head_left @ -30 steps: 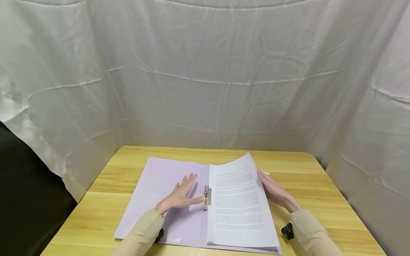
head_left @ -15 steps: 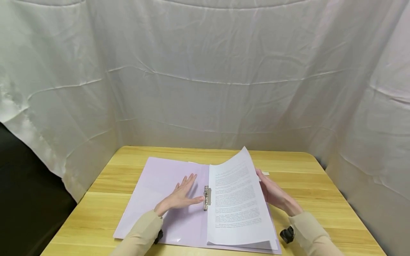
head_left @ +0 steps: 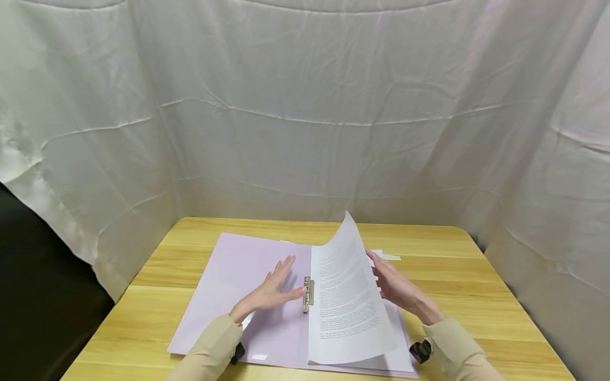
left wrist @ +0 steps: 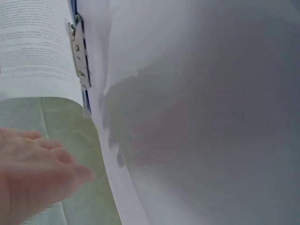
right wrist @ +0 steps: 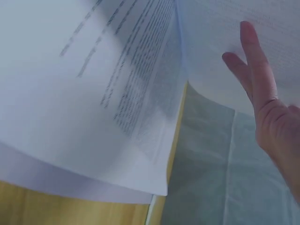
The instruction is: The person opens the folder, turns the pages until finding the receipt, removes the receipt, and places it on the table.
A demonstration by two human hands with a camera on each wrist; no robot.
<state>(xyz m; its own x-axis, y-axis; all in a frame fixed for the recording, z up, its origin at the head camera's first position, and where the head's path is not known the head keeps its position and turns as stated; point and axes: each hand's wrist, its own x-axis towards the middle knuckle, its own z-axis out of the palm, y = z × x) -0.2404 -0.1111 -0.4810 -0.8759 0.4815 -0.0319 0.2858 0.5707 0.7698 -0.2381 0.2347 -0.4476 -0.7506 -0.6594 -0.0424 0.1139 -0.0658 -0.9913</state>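
Note:
A pale purple folder lies spread on the table, with a metal clip along its spine. Printed sheets fill its right side. The top sheet is raised and curls leftward, its far corner standing up. My right hand is at that sheet's right edge; in the right wrist view its straight fingers lie against the lifted paper. My left hand is spread over the folder's left cover, thumb right at the clip. The left wrist view shows this hand low at the left, apart from the clip.
The wooden table reaches beyond the folder on both sides. Small pale tabs stick out at the papers' right edge. A light grey curtain hangs around the table, with a black surface at the left.
The raised top sheet has curled further left, baring more of the paper beneath. My right hand has shifted left along with it. My left hand stays almost in place.

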